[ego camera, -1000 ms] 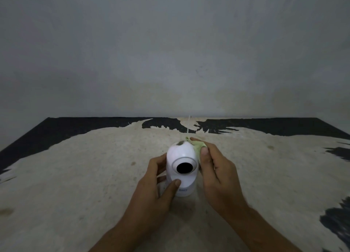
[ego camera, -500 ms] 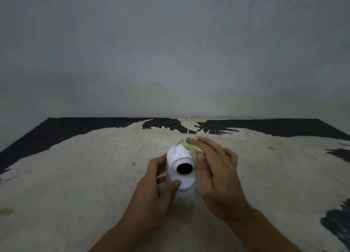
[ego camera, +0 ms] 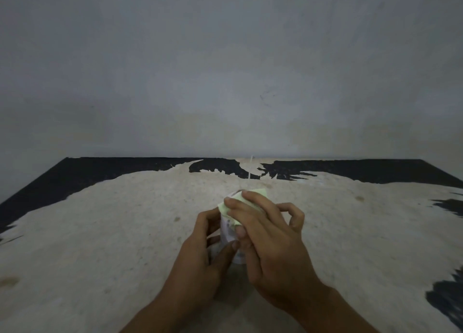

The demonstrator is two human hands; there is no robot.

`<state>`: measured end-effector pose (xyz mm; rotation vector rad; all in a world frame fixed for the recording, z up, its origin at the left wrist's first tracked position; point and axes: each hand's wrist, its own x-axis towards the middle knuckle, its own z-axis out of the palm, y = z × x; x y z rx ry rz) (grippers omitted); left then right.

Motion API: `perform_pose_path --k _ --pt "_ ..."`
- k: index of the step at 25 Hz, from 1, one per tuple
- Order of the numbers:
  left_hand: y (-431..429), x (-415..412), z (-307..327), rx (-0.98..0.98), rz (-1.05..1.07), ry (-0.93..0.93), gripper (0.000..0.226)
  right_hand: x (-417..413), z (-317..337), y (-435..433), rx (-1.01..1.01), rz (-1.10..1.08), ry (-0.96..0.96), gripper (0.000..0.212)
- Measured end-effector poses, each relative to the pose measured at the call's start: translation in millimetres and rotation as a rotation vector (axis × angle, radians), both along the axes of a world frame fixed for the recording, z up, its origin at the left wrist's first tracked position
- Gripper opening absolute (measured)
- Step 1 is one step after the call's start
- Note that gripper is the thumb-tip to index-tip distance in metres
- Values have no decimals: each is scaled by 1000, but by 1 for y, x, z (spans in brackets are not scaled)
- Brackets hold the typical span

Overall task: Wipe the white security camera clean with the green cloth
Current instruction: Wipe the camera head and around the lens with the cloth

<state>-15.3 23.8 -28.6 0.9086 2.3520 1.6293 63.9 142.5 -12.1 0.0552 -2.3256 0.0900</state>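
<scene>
The worn table (ego camera: 100,232), pale where its dark coating has flaked away, is running to the far grey wall (ego camera: 225,69) and bearing everything here; near its middle, towards the near edge, the white security camera (ego camera: 227,230) is standing upright, mostly hidden by the two hands around it; the left hand (ego camera: 200,265) is curling round the camera's left side and lower body, fingers and thumb closed on it to brace it; the right hand (ego camera: 268,240) is lying over the top and front of the camera, fingers spread fairly flat and pressing the green cloth (ego camera: 231,207) against the dome, its thumb down at the front; the cloth is peeking out at the far and left sides of those fingers, and the lens is covered. The step in hand looks like the wiping itself, on the head; the next move probably calls for steady pressure, a firm brace from the left hand, and passes onto the sides and base.
</scene>
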Motion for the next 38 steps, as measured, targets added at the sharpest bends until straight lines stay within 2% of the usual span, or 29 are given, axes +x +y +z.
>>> perform_pose_path --k 3,7,11,13,17,22,25,27,29,31,34,38 --pt "0 1 -1 36 0 24 45 1 0 -4 121 7 -46 35" --pt "-1 0 1 43 -90 -11 48 1 4 8 40 -105 -24 50" --pt "-3 2 3 38 -79 16 37 0 3 2 165 -36 -122 32" --pt "-3 2 3 46 -93 13 38 -1 6 3 195 -64 -115 31" --pt "-4 -1 1 38 -108 -1 45 0 7 5 124 -97 -72 32" --pt "-4 -1 -1 55 -104 21 42 0 4 1 239 -9 -109 27" --pt "-4 -2 -3 88 -132 8 45 1 6 15 48 -50 -24 35" --pt "-5 -3 -6 122 -128 3 50 2 1 23 -255 -34 3 35" --pt "-5 -3 -7 138 -130 5 51 1 -9 30 -587 34 -9 26" --pt "-5 -4 -7 134 -134 8 53 -2 -14 34 -790 68 -45 29" --pt "-5 -6 -7 137 -144 -5 57 -4 -8 33 -914 180 3 29" --pt "-4 -4 -6 141 -136 -3 61 -6 -7 29 -859 218 0 31"
